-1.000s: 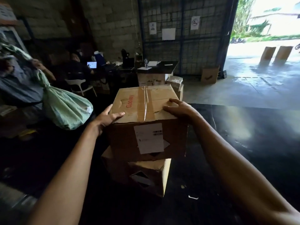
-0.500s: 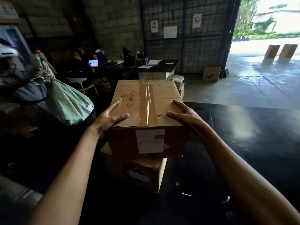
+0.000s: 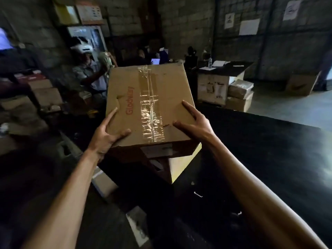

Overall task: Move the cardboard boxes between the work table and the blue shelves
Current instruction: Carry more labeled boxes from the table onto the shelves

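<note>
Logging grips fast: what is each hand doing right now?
Left hand: grips the taped cardboard box at its near left corner.
Right hand: fingers spread, pressing the box's right top edge.

One view only — worn on the head, wide-angle, edges bowed. Looks forward and down along both forearms, close to the left hand (image 3: 106, 139) and right hand (image 3: 195, 125) and the taped cardboard box (image 3: 149, 103) between them at centre frame. Takes in the dark bench (image 3: 269, 159) to the right and below — beyond, a dim block-walled room, with stacked cartons (image 3: 239, 95) farther back.
</note>
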